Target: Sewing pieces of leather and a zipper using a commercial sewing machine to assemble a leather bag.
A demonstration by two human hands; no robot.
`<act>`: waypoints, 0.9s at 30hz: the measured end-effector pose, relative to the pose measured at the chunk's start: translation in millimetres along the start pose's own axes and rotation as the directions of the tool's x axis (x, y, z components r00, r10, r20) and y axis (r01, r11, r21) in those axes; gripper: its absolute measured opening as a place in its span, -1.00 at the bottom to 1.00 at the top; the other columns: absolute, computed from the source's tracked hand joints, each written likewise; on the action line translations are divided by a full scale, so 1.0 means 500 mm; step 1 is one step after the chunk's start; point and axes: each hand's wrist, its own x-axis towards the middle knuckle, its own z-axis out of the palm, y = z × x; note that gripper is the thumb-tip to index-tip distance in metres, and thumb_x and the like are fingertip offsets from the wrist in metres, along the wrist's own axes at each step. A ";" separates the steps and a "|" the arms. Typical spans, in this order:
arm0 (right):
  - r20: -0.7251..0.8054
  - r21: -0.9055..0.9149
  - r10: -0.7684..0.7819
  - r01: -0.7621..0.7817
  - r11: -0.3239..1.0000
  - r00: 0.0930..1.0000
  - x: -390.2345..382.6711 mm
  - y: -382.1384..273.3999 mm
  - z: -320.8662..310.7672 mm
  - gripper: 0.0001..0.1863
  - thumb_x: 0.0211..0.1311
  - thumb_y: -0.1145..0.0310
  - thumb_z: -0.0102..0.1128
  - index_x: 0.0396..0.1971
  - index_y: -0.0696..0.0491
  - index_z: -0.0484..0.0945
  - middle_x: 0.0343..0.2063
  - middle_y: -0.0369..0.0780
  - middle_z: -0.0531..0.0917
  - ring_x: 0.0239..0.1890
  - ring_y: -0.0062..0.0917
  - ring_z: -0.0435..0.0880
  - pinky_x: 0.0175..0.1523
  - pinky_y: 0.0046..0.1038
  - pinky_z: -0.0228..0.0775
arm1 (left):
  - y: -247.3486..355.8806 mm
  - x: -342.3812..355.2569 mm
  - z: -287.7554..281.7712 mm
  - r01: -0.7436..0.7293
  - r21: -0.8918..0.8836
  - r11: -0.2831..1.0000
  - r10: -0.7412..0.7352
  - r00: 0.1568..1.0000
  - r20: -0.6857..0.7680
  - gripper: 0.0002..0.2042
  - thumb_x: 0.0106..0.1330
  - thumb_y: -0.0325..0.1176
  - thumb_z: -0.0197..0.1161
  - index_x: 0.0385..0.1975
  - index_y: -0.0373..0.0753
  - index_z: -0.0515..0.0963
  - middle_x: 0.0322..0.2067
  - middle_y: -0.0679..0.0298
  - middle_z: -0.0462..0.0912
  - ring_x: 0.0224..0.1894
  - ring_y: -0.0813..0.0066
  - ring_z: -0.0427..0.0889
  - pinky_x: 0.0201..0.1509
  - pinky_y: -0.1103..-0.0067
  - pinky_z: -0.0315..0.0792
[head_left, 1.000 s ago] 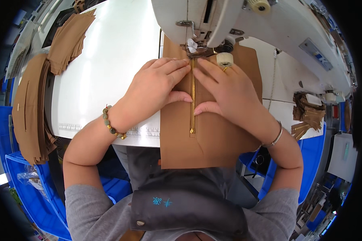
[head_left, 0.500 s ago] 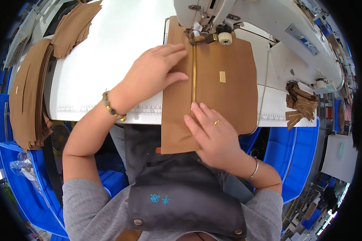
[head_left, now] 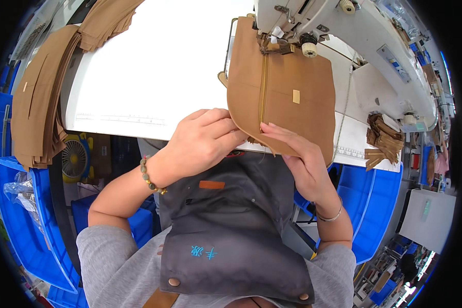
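Observation:
A brown fabric panel [head_left: 313, 120] lies on the white sewing table, its far end under the presser foot of the sewing machine [head_left: 339, 23]. Down its middle runs a gold zipper [head_left: 263, 92], and a small pale yellow patch [head_left: 296, 96] sits to the right of it. The panel's near left edge is lifted and curled. My left hand [head_left: 205, 136] pinches that edge, fingers closed together. At the zipper's near end my right hand [head_left: 300, 156] grips the panel's near edge, fingers on top and thumb below.
Stacked brown fabric pieces [head_left: 41, 108] hang over the table's left edge, with more behind. A bundle of brown strips [head_left: 384, 138] lies at the right. Blue bins [head_left: 362, 205] stand below on both sides, and a yellow-rimmed fan [head_left: 76, 159] sits under the table.
My left hand has come down from beside the zipper to the panel's near edge. The near edge, flat before, is now lifted and curled. My right hand has shifted slightly right.

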 end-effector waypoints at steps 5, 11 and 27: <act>-0.007 0.007 0.006 -0.006 1.000 1.000 -0.002 0.002 0.000 -0.54 0.30 0.58 -0.02 0.19 0.21 0.60 0.28 -0.05 0.62 0.42 -0.10 0.50 0.53 -0.19 0.24 | 0.004 0.004 0.005 0.001 0.036 0.999 -0.003 0.999 0.048 -0.74 0.11 -0.41 0.37 -0.17 -0.18 0.75 -0.13 0.37 0.73 -0.04 0.43 0.69 -0.05 0.50 0.62; -0.011 0.097 0.020 -0.018 0.995 1.000 -0.001 0.014 0.000 -0.52 0.31 0.59 -0.03 0.22 0.23 0.57 0.29 -0.06 0.62 0.42 -0.13 0.50 0.53 -0.22 0.23 | 0.005 0.005 0.011 0.022 0.040 0.999 -0.023 0.999 0.026 -0.70 0.07 -0.43 0.35 -0.14 -0.19 0.75 -0.13 0.35 0.74 -0.01 0.41 0.68 -0.06 0.49 0.63; 0.016 -0.073 -0.101 0.102 0.992 0.995 -0.015 0.022 -0.024 -0.51 0.39 0.30 0.08 0.26 0.14 0.57 0.33 -0.02 0.57 0.42 -0.12 0.50 0.51 -0.22 0.23 | 0.031 0.004 0.011 -0.066 0.148 0.987 0.051 0.993 0.103 -0.71 0.09 -0.37 0.33 -0.17 -0.25 0.69 -0.14 0.22 0.71 0.07 0.27 0.66 -0.13 0.50 0.55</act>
